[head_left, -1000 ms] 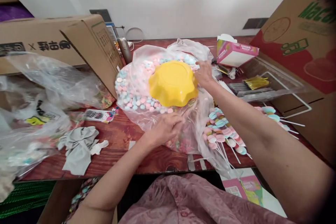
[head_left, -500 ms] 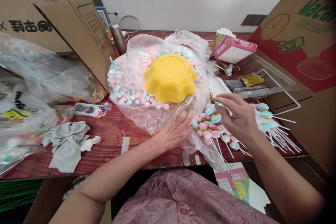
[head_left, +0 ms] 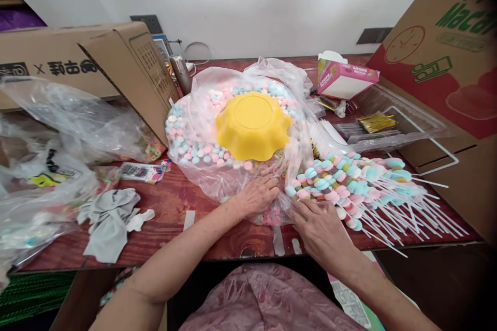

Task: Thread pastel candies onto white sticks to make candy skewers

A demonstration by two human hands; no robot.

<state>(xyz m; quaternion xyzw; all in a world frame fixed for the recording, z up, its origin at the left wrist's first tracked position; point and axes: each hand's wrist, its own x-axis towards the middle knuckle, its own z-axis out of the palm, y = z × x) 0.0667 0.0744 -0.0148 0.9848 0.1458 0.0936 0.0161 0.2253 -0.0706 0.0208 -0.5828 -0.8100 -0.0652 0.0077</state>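
Clear bag (head_left: 202, 114): we see pastel candies inside, yellow bowl (head_left: 253, 125) upturned on top.
Left hand (head_left: 257, 194): grip released, flat on bag.
Right hand (head_left: 320, 225): grip released, beside candy skewers (head_left: 349, 181).

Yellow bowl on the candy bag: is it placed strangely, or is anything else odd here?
Yes. The yellow bowl lies upside down on the clear bag of candies. Candy sticks jut over the table edge.

A plain white wall (head_left: 272, 5) runs behind a dark red wooden table (head_left: 171, 201). Two dark socket plates sit low on the wall, one at the left (head_left: 146, 24), one at the right (head_left: 371, 35). Large cardboard boxes stand on both sides, a brown one on the left (head_left: 77, 59) and a red-printed one on the right (head_left: 446, 51). Soft, even light fills the room.
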